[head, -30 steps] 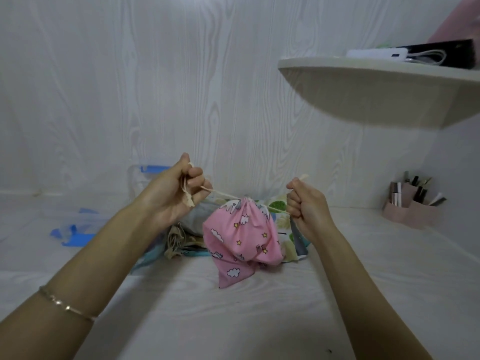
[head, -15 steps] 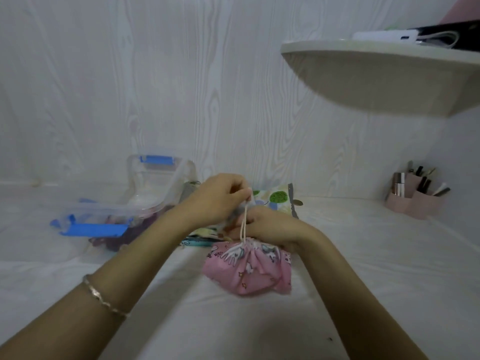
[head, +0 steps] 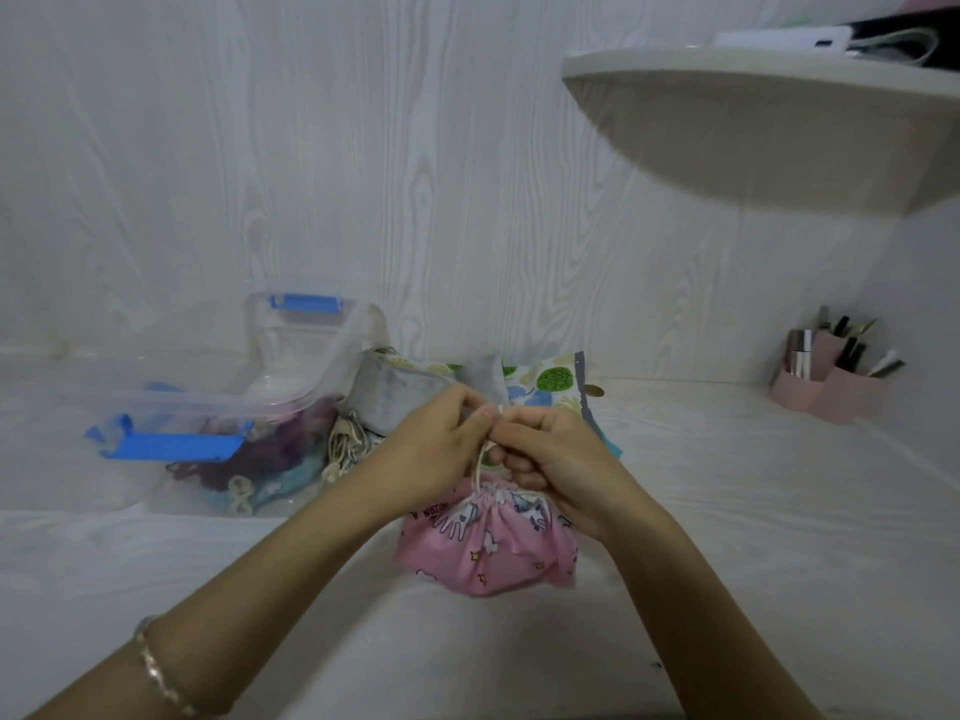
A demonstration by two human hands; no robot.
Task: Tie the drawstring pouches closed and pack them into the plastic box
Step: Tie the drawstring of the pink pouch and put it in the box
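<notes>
A pink drawstring pouch [head: 488, 550] with a cartoon print sits on the white surface, its mouth gathered tight. Its cream drawstring [head: 482, 457] rises from the gathered neck into my hands. My left hand [head: 436, 449] and my right hand [head: 550, 459] meet just above the pouch, and both pinch the string between fingertips. The clear plastic box [head: 171, 491] with blue clips stands to the left and holds several pouches. More loose pouches [head: 535, 384], grey and leaf-printed, lie behind my hands.
The box's clear lid [head: 306, 350] with a blue clip leans against the back wall. A pink organiser [head: 826, 392] with pens stands at the far right. A white shelf [head: 769, 127] juts out overhead on the right.
My hands were pulling the string ends apart with the pouch hanging between them. They have come together above the pouch, which now rests on the surface.
</notes>
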